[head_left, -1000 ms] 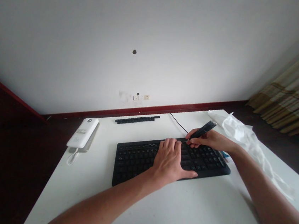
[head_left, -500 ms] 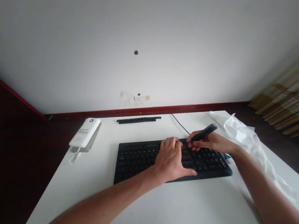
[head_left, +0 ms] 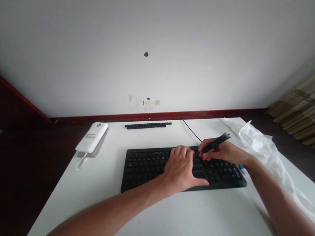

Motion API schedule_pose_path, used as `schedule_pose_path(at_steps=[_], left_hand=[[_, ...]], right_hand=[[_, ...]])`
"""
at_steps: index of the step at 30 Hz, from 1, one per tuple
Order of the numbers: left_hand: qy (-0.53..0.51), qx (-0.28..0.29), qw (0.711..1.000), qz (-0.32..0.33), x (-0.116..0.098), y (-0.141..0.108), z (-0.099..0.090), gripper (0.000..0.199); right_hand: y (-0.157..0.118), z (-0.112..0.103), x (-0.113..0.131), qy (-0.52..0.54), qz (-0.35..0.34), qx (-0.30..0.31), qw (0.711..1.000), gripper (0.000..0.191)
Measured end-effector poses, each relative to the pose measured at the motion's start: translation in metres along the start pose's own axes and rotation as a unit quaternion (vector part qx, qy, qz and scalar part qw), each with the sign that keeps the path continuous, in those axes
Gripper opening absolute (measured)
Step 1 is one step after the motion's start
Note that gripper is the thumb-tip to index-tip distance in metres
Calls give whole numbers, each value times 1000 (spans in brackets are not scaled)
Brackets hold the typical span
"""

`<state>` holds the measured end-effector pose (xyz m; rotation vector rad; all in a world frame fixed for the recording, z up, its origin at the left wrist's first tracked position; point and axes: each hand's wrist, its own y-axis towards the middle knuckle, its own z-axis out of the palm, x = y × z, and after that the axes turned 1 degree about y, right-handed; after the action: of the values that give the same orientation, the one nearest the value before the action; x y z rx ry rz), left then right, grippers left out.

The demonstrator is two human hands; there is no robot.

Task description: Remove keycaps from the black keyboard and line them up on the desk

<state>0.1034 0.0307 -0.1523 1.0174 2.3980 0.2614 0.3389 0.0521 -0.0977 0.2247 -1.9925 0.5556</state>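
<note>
A black keyboard (head_left: 146,170) lies at a slant on the white table (head_left: 192,219). Across its middle rests my left hand (head_left: 179,169), palm down and open, its thumb stretched out to the right over the lower keys. Just right of it, at the keyboard's upper edge, my right hand (head_left: 217,150) is closed in a pinch around a slim black pen-like tool (head_left: 216,142). This tool slants, its upper end pointing up and right; the lower tip is hidden by my fingers, so its exact kind is unclear.
A row of loose black keycaps (head_left: 148,125) lies by the table's far edge. At left is a white power bank (head_left: 92,137) with a loop cable. A thin black cable (head_left: 191,130) runs behind the keyboard. Crumpled white plastic (head_left: 261,147) covers the right side.
The whole view has shifted slightly. My right hand still pinches the black tool at the keyboard's upper edge, with its tilt a little changed. My left hand stays in place on the keys.
</note>
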Motion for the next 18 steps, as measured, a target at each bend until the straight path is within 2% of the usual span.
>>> schedule_pose_path(at_steps=[8,13,16,18], left_hand=[[61,13,997,37,-12,-8,-9,69],[102,11,994,47,-15,-14,-4,77],[117,16,992,47,-16,-16,-1,79],[121,16,992,45,-16,-17,0,79]], right_hand=[[12,10,-13,26,-9,-45,999,41],[15,12,-17,40,-19,-47,998,39],[11,7,-13,5,-26,-30,999,39],[8,4,-9,-34,-32,-46,998,39]])
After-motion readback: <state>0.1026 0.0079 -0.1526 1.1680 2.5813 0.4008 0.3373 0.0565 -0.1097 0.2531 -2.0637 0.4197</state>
